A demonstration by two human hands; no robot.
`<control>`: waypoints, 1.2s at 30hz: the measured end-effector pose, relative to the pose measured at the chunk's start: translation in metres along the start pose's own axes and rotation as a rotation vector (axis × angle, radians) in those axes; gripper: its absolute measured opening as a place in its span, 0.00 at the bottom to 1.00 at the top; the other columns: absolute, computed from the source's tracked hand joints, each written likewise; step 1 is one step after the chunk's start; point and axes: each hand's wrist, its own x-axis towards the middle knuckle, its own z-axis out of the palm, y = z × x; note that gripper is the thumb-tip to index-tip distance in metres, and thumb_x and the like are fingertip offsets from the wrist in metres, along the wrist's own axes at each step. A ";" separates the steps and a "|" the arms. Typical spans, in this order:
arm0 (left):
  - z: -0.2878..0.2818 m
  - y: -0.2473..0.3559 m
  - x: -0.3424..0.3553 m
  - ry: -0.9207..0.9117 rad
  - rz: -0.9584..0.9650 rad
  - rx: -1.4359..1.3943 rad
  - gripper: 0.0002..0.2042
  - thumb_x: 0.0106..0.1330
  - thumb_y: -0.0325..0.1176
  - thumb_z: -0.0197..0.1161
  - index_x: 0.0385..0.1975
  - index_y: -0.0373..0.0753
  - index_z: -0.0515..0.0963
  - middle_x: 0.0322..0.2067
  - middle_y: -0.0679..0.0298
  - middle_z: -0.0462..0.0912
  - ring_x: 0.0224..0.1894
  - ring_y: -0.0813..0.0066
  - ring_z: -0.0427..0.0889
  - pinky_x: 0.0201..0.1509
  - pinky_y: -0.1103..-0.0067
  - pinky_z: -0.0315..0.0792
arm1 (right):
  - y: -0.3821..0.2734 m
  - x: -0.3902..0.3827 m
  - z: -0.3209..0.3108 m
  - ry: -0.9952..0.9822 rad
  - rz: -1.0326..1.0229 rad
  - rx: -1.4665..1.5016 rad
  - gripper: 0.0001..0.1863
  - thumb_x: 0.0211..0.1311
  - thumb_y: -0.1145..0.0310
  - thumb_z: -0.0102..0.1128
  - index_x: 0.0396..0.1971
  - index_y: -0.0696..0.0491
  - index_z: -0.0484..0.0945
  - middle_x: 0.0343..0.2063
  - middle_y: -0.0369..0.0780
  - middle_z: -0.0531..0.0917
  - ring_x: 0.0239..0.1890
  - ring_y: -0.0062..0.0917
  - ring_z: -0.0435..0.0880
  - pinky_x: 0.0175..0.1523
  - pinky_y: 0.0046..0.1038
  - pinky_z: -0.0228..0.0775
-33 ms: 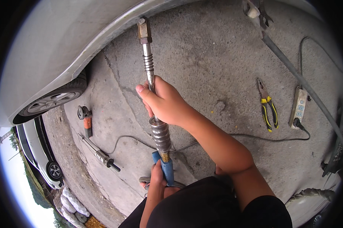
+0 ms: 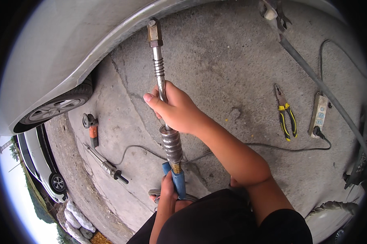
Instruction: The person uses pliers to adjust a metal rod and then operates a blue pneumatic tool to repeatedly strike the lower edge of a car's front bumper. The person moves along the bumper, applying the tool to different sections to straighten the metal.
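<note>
A slide hammer point(image 2: 172, 146) with a steel rod and a ridged sliding weight stands out in front of me, its far end close to the car's lower body edge. My left hand point(image 2: 168, 188) is closed round its blue T-handle point(image 2: 179, 185) at the near end. Just above the weight, my right hand point(image 2: 171, 106) wraps loosely round the bare rod, thumb lying across it. Farther along the rod sit a coil spring point(image 2: 158, 67) and a block-shaped metal end piece point(image 2: 154, 34).
A silver car body point(image 2: 69, 36) with a wheel point(image 2: 55, 106) fills the upper left. On the concrete lie an angle grinder point(image 2: 92, 130), a second slide hammer point(image 2: 106, 166), pliers point(image 2: 286, 112) and a corded power strip point(image 2: 319, 114). A long bar point(image 2: 313, 75) runs along the right.
My right thumb has shifted slightly to the left and nearer to me. The slide hammer and my left hand keep their places.
</note>
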 end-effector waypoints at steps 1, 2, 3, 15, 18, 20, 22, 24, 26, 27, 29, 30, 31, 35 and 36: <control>0.008 0.006 -0.005 -0.006 -0.023 -0.045 0.23 0.68 0.54 0.53 0.42 0.38 0.78 0.29 0.61 0.82 0.29 0.69 0.80 0.34 0.72 0.75 | 0.004 -0.001 -0.001 0.013 -0.073 -0.019 0.15 0.69 0.58 0.58 0.37 0.55 0.69 0.20 0.34 0.76 0.20 0.17 0.76 0.26 0.23 0.70; 0.020 0.018 -0.017 -0.012 -0.048 -0.086 0.24 0.68 0.56 0.52 0.42 0.39 0.78 0.29 0.62 0.82 0.29 0.69 0.80 0.34 0.73 0.75 | 0.009 -0.004 -0.002 0.030 -0.146 -0.036 0.15 0.67 0.59 0.60 0.36 0.56 0.71 0.20 0.35 0.77 0.20 0.17 0.77 0.27 0.23 0.70; 0.029 0.025 -0.025 -0.018 -0.073 -0.126 0.25 0.68 0.58 0.52 0.43 0.40 0.78 0.30 0.62 0.82 0.30 0.69 0.80 0.35 0.73 0.75 | 0.018 -0.013 0.001 -0.028 0.001 0.035 0.15 0.66 0.60 0.62 0.35 0.57 0.72 0.19 0.35 0.78 0.19 0.18 0.78 0.27 0.24 0.71; 0.037 0.016 -0.019 0.039 -0.028 -0.114 0.24 0.67 0.57 0.52 0.43 0.40 0.78 0.31 0.61 0.83 0.30 0.69 0.81 0.37 0.74 0.75 | 0.021 -0.035 0.014 -0.077 0.190 0.135 0.14 0.63 0.61 0.64 0.29 0.55 0.74 0.14 0.36 0.78 0.16 0.19 0.78 0.23 0.25 0.69; 0.027 0.009 -0.012 0.022 0.023 -0.107 0.23 0.67 0.53 0.53 0.44 0.36 0.77 0.32 0.59 0.83 0.31 0.68 0.82 0.37 0.74 0.76 | 0.021 -0.033 0.016 0.010 0.121 0.086 0.16 0.62 0.57 0.65 0.24 0.51 0.71 0.12 0.33 0.75 0.12 0.18 0.74 0.22 0.25 0.68; 0.033 0.011 -0.015 0.043 0.055 -0.121 0.23 0.67 0.52 0.54 0.44 0.36 0.76 0.32 0.58 0.83 0.31 0.68 0.82 0.36 0.74 0.77 | 0.024 -0.020 0.020 0.176 -0.073 0.039 0.18 0.65 0.54 0.62 0.23 0.50 0.69 0.10 0.31 0.71 0.10 0.16 0.68 0.20 0.24 0.65; 0.027 0.006 -0.015 0.077 0.065 -0.141 0.23 0.66 0.51 0.55 0.44 0.35 0.76 0.33 0.57 0.83 0.31 0.67 0.83 0.35 0.73 0.77 | 0.004 -0.014 0.015 0.107 0.163 0.381 0.21 0.69 0.51 0.55 0.22 0.48 0.65 0.10 0.29 0.67 0.10 0.15 0.62 0.18 0.22 0.58; 0.023 0.001 -0.005 0.076 0.059 -0.148 0.22 0.66 0.50 0.56 0.44 0.34 0.75 0.32 0.57 0.83 0.31 0.67 0.83 0.34 0.73 0.77 | -0.014 -0.003 0.012 0.013 0.329 0.486 0.29 0.71 0.38 0.43 0.17 0.44 0.57 0.09 0.25 0.56 0.09 0.12 0.52 0.14 0.21 0.46; 0.033 0.008 -0.012 0.070 0.069 -0.133 0.22 0.65 0.49 0.57 0.43 0.34 0.75 0.32 0.57 0.82 0.31 0.67 0.83 0.35 0.72 0.77 | 0.006 0.008 -0.014 -0.427 0.339 0.858 0.31 0.69 0.34 0.40 0.16 0.44 0.56 0.08 0.24 0.53 0.08 0.12 0.49 0.13 0.20 0.43; 0.039 0.008 -0.014 0.068 0.075 -0.129 0.21 0.65 0.49 0.57 0.43 0.34 0.75 0.32 0.57 0.82 0.31 0.66 0.83 0.35 0.72 0.77 | 0.019 0.013 -0.025 -0.657 0.337 1.036 0.32 0.68 0.32 0.38 0.15 0.43 0.55 0.08 0.24 0.51 0.08 0.12 0.47 0.12 0.20 0.41; 0.038 -0.004 -0.009 0.053 0.061 -0.073 0.21 0.65 0.48 0.58 0.43 0.33 0.74 0.32 0.57 0.82 0.31 0.67 0.83 0.36 0.72 0.77 | 0.030 0.014 -0.020 -0.897 0.270 1.305 0.33 0.68 0.30 0.34 0.15 0.44 0.54 0.07 0.23 0.49 0.07 0.12 0.45 0.12 0.20 0.39; 0.037 -0.009 -0.009 0.017 0.048 -0.048 0.22 0.64 0.48 0.58 0.44 0.33 0.75 0.32 0.57 0.82 0.31 0.67 0.82 0.36 0.72 0.77 | 0.034 0.007 -0.023 -0.817 0.298 1.254 0.33 0.69 0.31 0.34 0.15 0.44 0.54 0.07 0.24 0.50 0.07 0.12 0.45 0.12 0.20 0.39; 0.033 -0.015 -0.007 0.025 0.025 -0.066 0.22 0.64 0.48 0.58 0.44 0.33 0.75 0.32 0.57 0.82 0.31 0.67 0.82 0.36 0.72 0.77 | 0.033 0.001 -0.023 -0.747 0.327 1.203 0.33 0.69 0.32 0.35 0.15 0.44 0.55 0.07 0.24 0.51 0.08 0.12 0.46 0.12 0.20 0.40; 0.018 -0.037 -0.005 0.129 -0.024 -0.094 0.22 0.63 0.47 0.59 0.43 0.32 0.75 0.32 0.57 0.82 0.32 0.67 0.82 0.37 0.71 0.76 | 0.016 -0.032 0.008 0.186 0.215 0.137 0.24 0.73 0.49 0.48 0.22 0.51 0.66 0.13 0.31 0.69 0.15 0.18 0.69 0.22 0.26 0.63; 0.014 -0.043 0.007 0.175 -0.032 -0.075 0.22 0.63 0.47 0.59 0.43 0.31 0.75 0.32 0.57 0.82 0.32 0.67 0.82 0.37 0.71 0.76 | 0.018 -0.030 0.007 0.161 0.223 0.121 0.23 0.73 0.50 0.48 0.22 0.52 0.67 0.14 0.32 0.70 0.16 0.18 0.70 0.23 0.27 0.65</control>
